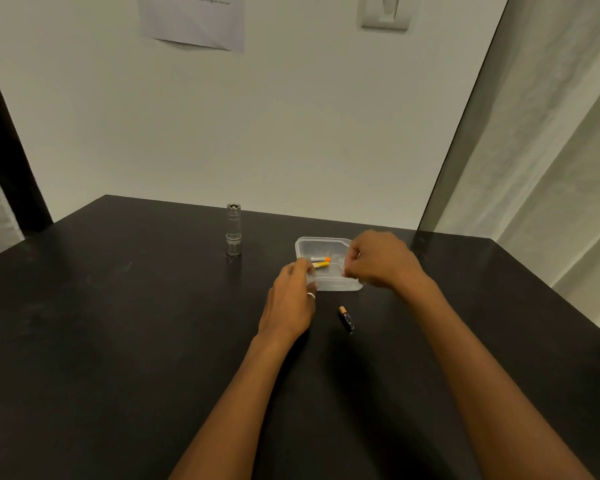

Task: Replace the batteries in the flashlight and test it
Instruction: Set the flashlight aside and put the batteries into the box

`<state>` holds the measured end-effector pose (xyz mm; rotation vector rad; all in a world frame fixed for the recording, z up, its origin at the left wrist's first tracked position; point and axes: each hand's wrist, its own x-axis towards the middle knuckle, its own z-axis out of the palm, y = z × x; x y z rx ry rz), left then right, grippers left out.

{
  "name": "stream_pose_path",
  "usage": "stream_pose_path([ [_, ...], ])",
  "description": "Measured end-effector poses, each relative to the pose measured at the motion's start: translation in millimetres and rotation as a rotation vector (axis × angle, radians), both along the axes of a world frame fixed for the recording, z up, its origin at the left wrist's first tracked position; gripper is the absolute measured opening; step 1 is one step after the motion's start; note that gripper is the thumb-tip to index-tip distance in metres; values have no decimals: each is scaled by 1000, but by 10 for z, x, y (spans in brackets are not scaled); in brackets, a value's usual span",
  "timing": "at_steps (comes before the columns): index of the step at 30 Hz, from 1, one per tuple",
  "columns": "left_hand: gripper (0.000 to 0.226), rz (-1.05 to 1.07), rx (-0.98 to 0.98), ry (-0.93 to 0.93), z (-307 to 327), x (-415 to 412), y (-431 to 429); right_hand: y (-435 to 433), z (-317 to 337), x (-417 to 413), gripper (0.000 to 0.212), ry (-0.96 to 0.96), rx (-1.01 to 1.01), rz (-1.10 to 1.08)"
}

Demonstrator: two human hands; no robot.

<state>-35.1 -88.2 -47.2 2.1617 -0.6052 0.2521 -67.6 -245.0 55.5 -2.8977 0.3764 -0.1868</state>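
Head view
Landmark: a small clear plastic tub (326, 244), square with rounded corners, stands on the black matte table (118, 341) a little right of the middle.
Tub contents: a yellow battery (321, 265) lies inside on its side; just behind it lies a second small piece with a white body and an orange end (321, 259), too small to name.
Left hand: the left hand (288, 306) is at the tub's near left corner, fingers curled against the wall; whether it grips the rim or only rests there I cannot tell. A silver ring (311, 295) sits on one finger.
Right hand: the right hand (381, 259) is over the tub's right side, fingers curled in loosely; anything in them is hidden.
Loose battery: a black battery with a copper end (346, 318) lies on the table just in front of the tub, between the two forearms, untouched.
Flashlight: a short silver metal flashlight (233, 229) stands upright on the table, left of the tub and slightly behind it, well apart from both hands.
Behind the tub: a pale wall with a sheet of printed paper (193, 20) high up.
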Motion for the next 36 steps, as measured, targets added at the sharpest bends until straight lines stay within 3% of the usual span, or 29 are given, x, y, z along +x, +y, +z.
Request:
stream_pose_path([
  [5,21,9,-28,-4,23,-16,-7,199,-264,-334,34,279,-59,20],
  [12,25,23,-53,-66,15,-29,-17,258,-374,-427,18,181,-98,80],
  [20,31,-6,-59,-88,-26,7,-16,-83,-52,-37,17,-85,112,138],
  [27,30,-6,-60,-36,-26,19,-5,24,-237,618,16,98,-18,249],
  [34,19,-14,-78,-25,-34,38,-5,0,-367,822,13,101,-26,253],
  [36,19,-11,-82,-20,-36,38,-3,-31,-377,863,22,77,-29,235],
])
